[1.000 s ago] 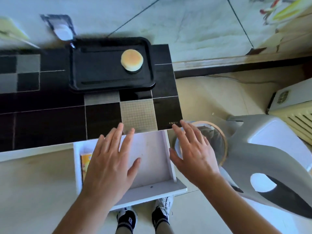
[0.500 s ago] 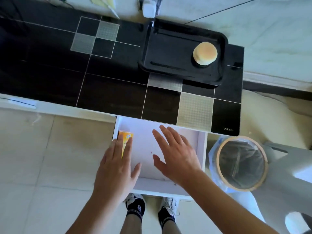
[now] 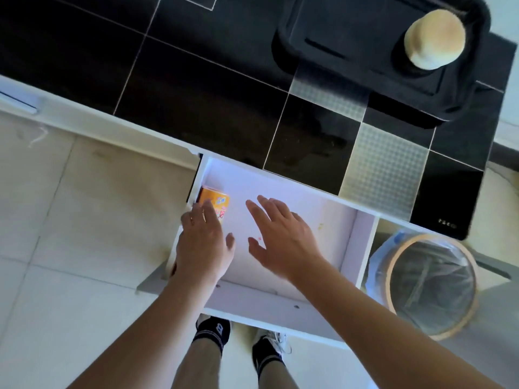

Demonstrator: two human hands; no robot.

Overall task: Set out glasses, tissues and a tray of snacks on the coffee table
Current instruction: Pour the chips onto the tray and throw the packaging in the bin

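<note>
The left hand's fingers (image 3: 202, 211) are straight and loose, not curled round anything. Their tips lie over the near end of the orange pack (image 3: 216, 202). It looks like they touch it, but that is hard to tell from above. The pack sits in the far left corner of the open drawer (image 3: 348, 242), close to the left wall. Its long side runs from the person toward the table (image 3: 196, 80), so it points the same way as the fingers. The rest of the pack lies just past the fingertips.

The left hand (image 3: 203, 242) is the nearer one. The right hand (image 3: 280, 237) is open too, fingers spread, and holds nothing. It hangs over the bare middle of the drawer, to the right of the pack and apart from it. A grab for the pack would most likely come from the left hand, with the fingers sliding a bit further and closing on its long sides.

Further out, the black tray (image 3: 351, 37) rests on the table with one bun (image 3: 434, 39) on it. A bin (image 3: 429, 284) stands on the floor just right of the drawer.

Half a second ago the left fingers were at the pack's near edge, and more of the pack showed. Now they cover more of it. The right hand has hardly moved across the drawer. The camera has come closer, so the drawer fills more of the view.
</note>
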